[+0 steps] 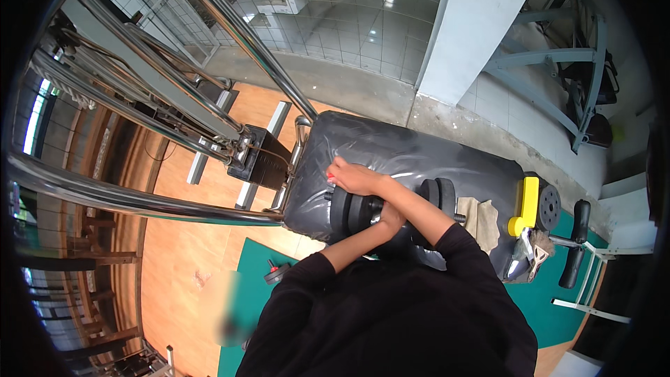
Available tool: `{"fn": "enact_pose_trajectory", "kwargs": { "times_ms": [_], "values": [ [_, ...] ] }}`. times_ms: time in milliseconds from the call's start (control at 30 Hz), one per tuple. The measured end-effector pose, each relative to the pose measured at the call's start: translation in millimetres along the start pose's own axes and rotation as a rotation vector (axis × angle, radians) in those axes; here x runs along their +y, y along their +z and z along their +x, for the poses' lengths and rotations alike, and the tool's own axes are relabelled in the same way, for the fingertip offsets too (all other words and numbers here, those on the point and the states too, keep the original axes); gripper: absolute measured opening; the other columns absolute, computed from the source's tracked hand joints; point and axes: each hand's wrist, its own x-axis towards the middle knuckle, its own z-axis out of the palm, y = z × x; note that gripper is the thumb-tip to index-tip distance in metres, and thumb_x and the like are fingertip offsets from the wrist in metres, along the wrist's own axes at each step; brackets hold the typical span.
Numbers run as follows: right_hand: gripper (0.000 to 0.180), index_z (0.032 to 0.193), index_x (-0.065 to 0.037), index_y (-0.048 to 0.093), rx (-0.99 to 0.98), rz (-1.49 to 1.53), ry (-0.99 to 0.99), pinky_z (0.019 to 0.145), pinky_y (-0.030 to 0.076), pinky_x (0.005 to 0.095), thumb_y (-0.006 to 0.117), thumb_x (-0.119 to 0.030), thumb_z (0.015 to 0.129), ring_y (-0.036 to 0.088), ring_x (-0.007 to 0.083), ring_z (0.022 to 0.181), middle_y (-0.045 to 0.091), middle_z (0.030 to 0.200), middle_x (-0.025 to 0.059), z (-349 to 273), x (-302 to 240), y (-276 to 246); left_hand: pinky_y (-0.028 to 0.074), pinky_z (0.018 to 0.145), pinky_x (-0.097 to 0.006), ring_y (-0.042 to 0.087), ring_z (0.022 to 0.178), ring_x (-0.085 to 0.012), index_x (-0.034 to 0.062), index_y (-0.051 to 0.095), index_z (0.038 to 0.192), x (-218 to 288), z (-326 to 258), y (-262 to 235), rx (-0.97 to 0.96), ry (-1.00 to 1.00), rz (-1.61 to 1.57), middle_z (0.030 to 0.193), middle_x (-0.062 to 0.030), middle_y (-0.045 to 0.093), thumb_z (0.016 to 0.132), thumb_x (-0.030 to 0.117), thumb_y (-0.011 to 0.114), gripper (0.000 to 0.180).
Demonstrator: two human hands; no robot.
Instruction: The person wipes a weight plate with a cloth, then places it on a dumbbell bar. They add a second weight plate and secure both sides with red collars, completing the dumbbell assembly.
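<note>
A black dumbbell lies across a black padded bench (405, 150), with one stack of plates (349, 211) at its left end and another (438, 194) at its right. My right hand (354, 178) reaches across to the left end. Its fingers curl over the bar tip, where a small red piece (329, 179) shows. My left hand (391, 220) sits under my right forearm and grips the bar between the two plate stacks. Both of my sleeves are black.
A beige cloth (483, 220), a yellow bracket (525, 206) and a loose black plate (550, 206) lie at the bench's right end, beside a padded roller (578, 241). A weight stack (255, 155) and steel frame tubes (139, 199) stand left. A small black-and-red part (277, 272) lies on the green mat (241, 293).
</note>
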Motion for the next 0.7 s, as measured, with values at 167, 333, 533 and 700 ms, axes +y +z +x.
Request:
{"fn": "enact_pose_trajectory", "kwargs": {
  "times_ms": [167, 333, 533, 700],
  "values": [
    [0.026, 0.109, -0.005, 0.048, 0.034, 0.007, 0.049, 0.081, 0.045, 0.0437, 0.048, -0.026, 0.095, 0.055, 0.0384, 0.094, 0.044, 0.107, 0.0179, -17, 17, 9, 0.049, 0.083, -0.033, 0.061, 0.098, -0.0205, 0.0037, 0.048, 0.127, -104, -79, -149, -0.324, 0.423, -1.23, 0.106, -0.0146, 0.062, 0.092, 0.021, 0.056, 0.04],
    [0.057, 0.12, -0.005, 0.047, 0.255, 0.166, 0.209, 0.085, 0.046, 0.0373, 0.073, -0.03, 0.077, 0.059, 0.0306, 0.1, 0.056, 0.112, 0.0165, -13, -2, 13, 0.049, 0.065, -0.022, 0.061, 0.084, -0.0104, 0.0024, 0.048, 0.126, -191, -112, -73, 0.112, -0.433, -1.789, 0.099, -0.008, 0.064, 0.092, 0.02, 0.059, 0.039],
    [0.064, 0.122, -0.003, 0.044, 0.352, 0.26, 0.36, 0.081, 0.048, 0.0371, 0.077, -0.023, 0.07, 0.061, 0.0298, 0.094, 0.06, 0.101, 0.0145, -9, -8, 29, 0.05, 0.064, -0.021, 0.061, 0.084, -0.0101, -0.0014, 0.043, 0.131, -191, -80, -57, 0.127, -0.322, -1.851, 0.108, -0.0083, 0.062, 0.091, 0.016, 0.062, 0.048],
    [0.086, 0.129, 0.001, 0.038, 0.486, -0.247, 0.673, 0.099, 0.036, 0.0423, 0.08, -0.033, 0.063, 0.045, 0.036, 0.12, 0.046, 0.124, 0.0232, -3, -48, 49, 0.051, 0.07, -0.025, 0.063, 0.087, -0.0128, 0.0021, 0.048, 0.126, -212, -86, -58, -0.045, -0.464, -2.007, 0.109, -0.0092, 0.062, 0.096, 0.034, 0.052, 0.044]
  ]
}}
